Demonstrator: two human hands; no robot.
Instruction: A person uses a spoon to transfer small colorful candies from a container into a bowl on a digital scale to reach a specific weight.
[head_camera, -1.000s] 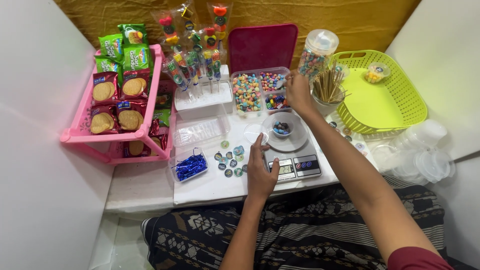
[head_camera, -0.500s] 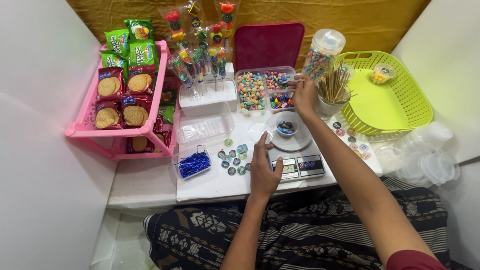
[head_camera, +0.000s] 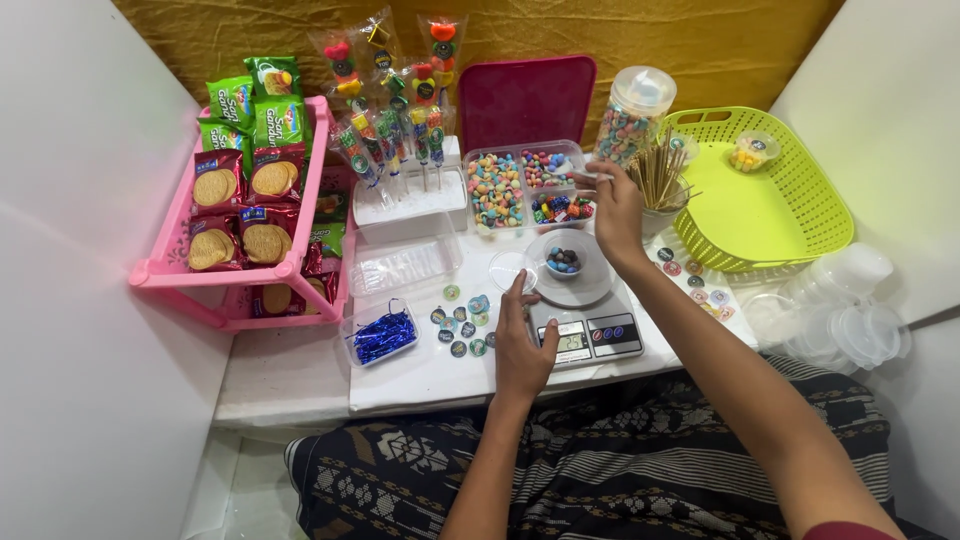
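Our left hand (head_camera: 522, 345) lies spread beside the scale (head_camera: 585, 325); our right hand (head_camera: 615, 215) pinches over the candy box (head_camera: 527, 185). Round stickers (head_camera: 462, 322) left; red and green packets (head_camera: 245, 180) beyond.

My left hand (head_camera: 522, 345) lies flat, index finger pointing forward; my right hand (head_camera: 614, 210) reaches further ahead, fingers curled downward.

Single head cam, looking steeply down and forward from above the seated person's lap. Close range. White table (head_camera: 300, 370) fills centre, yellow cloth backdrop (head_camera: 700, 50) at 12 o'clock, white walls at 3 and 9. No second view.
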